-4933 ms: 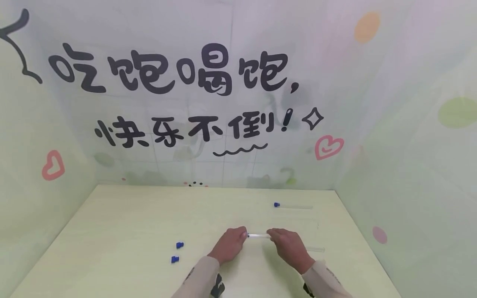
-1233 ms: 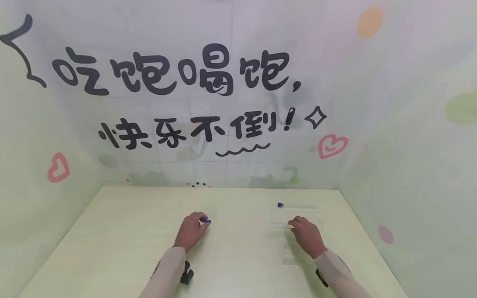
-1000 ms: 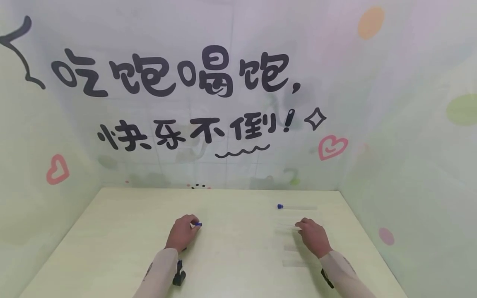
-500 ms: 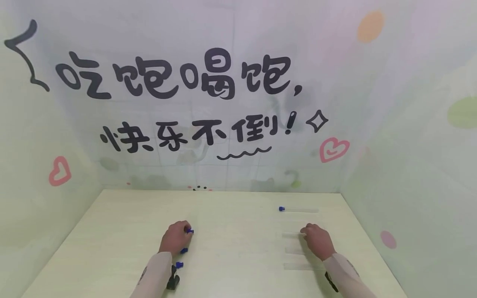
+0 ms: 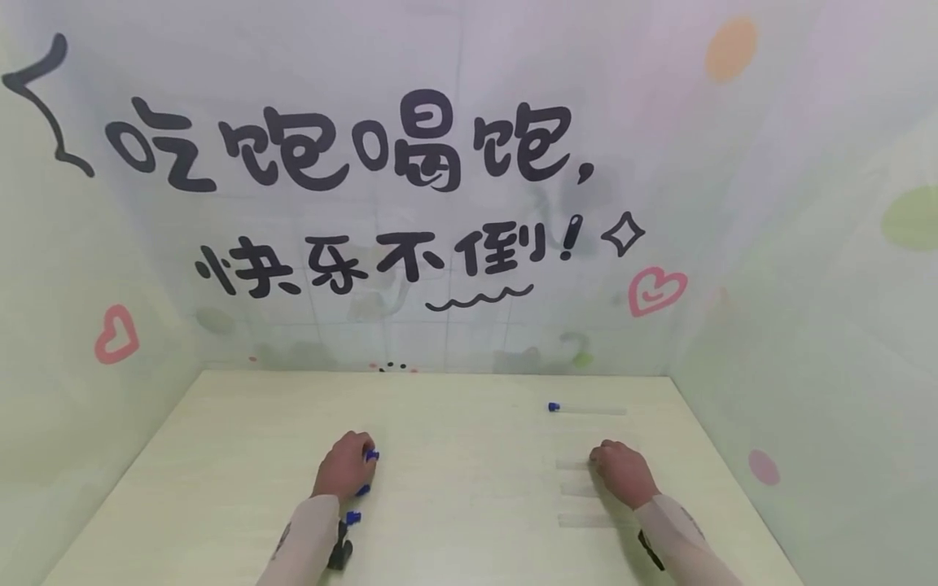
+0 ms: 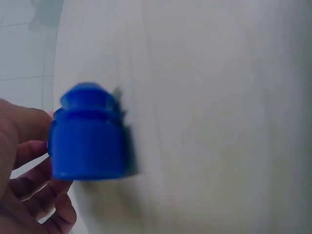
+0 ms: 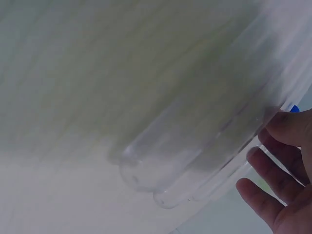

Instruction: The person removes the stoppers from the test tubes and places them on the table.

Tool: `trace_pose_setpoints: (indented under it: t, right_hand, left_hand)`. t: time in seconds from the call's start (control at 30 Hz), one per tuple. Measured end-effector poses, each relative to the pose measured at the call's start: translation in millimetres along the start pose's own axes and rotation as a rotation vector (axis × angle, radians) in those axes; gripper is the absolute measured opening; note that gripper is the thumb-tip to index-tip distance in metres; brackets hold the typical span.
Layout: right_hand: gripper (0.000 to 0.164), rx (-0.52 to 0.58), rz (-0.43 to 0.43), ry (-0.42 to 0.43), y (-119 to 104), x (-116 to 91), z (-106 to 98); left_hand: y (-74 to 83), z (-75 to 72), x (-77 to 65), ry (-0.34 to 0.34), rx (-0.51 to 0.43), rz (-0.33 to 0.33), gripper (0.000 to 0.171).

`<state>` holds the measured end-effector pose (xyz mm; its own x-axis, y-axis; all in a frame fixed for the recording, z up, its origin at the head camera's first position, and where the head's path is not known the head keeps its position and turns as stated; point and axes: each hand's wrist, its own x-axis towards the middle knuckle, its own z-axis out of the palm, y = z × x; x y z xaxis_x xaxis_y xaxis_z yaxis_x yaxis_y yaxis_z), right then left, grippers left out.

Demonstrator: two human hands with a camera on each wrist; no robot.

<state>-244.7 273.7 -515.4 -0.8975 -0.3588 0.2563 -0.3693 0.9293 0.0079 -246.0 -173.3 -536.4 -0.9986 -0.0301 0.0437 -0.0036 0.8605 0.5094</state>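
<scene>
My left hand (image 5: 343, 467) rests at the table's left middle, thumb and fingers curled at a small blue stopper (image 5: 373, 456). Two more blue stoppers lie nearer, one (image 5: 362, 490) beside the hand and another (image 5: 353, 518) by the wrist. A large blue stopper (image 6: 87, 141) in the left wrist view covers the fingertips. On the right, my right hand (image 5: 623, 472) pinches a clear test tube (image 5: 572, 465) lying flat, its other fingers spread. Two further clear tubes lie nearer, one (image 5: 576, 490) and then another (image 5: 586, 521); the forearm partly covers them.
Farther back lies a clear tube (image 5: 593, 410) with a blue stopper (image 5: 553, 407) in its left end. The pale wooden table (image 5: 454, 456) is enclosed by printed fabric walls (image 5: 806, 325) at the back and both sides.
About five seconds ago both hands held one stoppered tube at the middle. Now the stopper is at the left and the tube at the right. Over the last half second the hands barely move.
</scene>
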Motion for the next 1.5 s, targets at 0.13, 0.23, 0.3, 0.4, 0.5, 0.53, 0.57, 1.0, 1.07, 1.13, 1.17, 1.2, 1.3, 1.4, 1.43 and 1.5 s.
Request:
trace_pose_setpoints:
  t: [0.13,0.23,0.3,0.4,0.5,0.53,0.57,1.0,1.07,1.13,1.17,1.2,1.3,1.4,1.43,1.5]
  right_hand:
    - [0.016,0.049,0.015,-0.027,2,0,-3]
    - [0.022,0.094,0.018,-0.04,3,0,-7]
    - [0.026,0.13,0.011,-0.048,3,1,-12]
    - [0.029,0.183,-0.02,-0.055,1,3,-23]
    - [0.03,0.208,-0.052,-0.057,3,5,-31]
    - [0.03,0.204,-0.07,-0.051,3,6,-33]
    - [0.03,0.2,-0.083,-0.049,4,7,-35]
    - [0.027,0.175,-0.126,-0.038,2,13,-44]
    - [0.027,0.17,-0.1,-0.033,2,12,-42]
    - [0.027,0.166,-0.072,-0.027,2,11,-42]
    - [0.027,0.164,-0.059,-0.02,1,11,-41]
    - [0.027,0.16,-0.046,-0.013,2,11,-41]
    - [0.026,0.151,-0.012,-0.001,1,14,-41]
    - [0.026,0.152,0.027,-0.001,1,18,-41]
    - [0.026,0.155,0.042,0.0,0,19,-40]
    - [0.026,0.154,0.065,0.003,0,23,-39]
  left_hand:
    - [1.0,-2.3,-0.3,-0.009,-0.005,-0.002,0.028]
    - [2.1,-6.3,-1.4,-0.034,-0.009,-0.009,0.035]
    - [5.0,-10.8,-3.6,-0.041,0.0,-0.014,0.038]
    - [12.4,-18.9,-7.4,-0.002,0.023,0.002,0.043]
    - [23.4,-25.9,-9.9,0.057,0.042,0.035,0.045]
    - [27.4,-27.7,-9.8,0.075,0.046,0.051,0.044]
    - [31.0,-28.9,-9.5,0.083,0.049,0.064,0.043]
    - [65.5,-24.2,-6.9,0.105,0.047,0.205,0.034]
    - [72.5,-21.8,-6.7,0.1,0.053,0.215,0.034]
    - [80.0,-19.4,-6.4,0.098,0.058,0.226,0.035]
    - [83.6,-18.2,-6.0,0.096,0.061,0.236,0.035]
    - [87.0,-17.1,-5.8,0.095,0.059,0.242,0.035]
    - [95.8,-11.9,-3.7,0.085,0.046,0.259,0.036]
    - [103.3,-6.0,-0.6,0.075,0.029,0.272,0.038]
    - [106.0,-4.3,0.5,0.072,0.023,0.277,0.039]
    - [111.5,-0.8,2.4,0.07,0.011,0.284,0.041]
